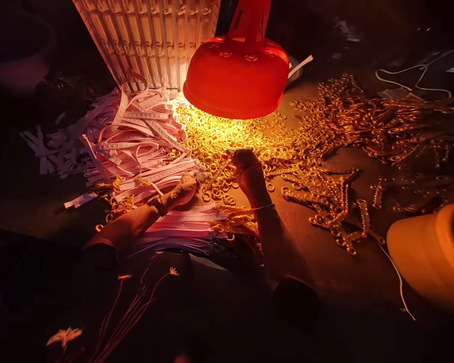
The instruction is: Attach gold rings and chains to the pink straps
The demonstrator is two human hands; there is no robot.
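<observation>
My left hand (186, 188) is closed at the edge of a heap of pale flat strips (136, 128). Its fingertips are pressed together, and what they grip is too small to make out. My right hand (245, 165) is curled, its fingers pinching a thin golden strand (217, 175) that slants down toward the left fingertips. Around and beyond both hands spreads a pile of small yellow rings (227, 133). Below, between my forearms, lies a flat bundle of strips (185, 222) with rings clustered at its right end.
A red lamp (236, 75) hangs low over the rings. Behind the strips stands a ribbed panel (151, 43). Ring-covered strips (336, 201) spread across the right side. A yellow bucket (416, 247) is at the right edge, with a white cord (399, 282) beside it.
</observation>
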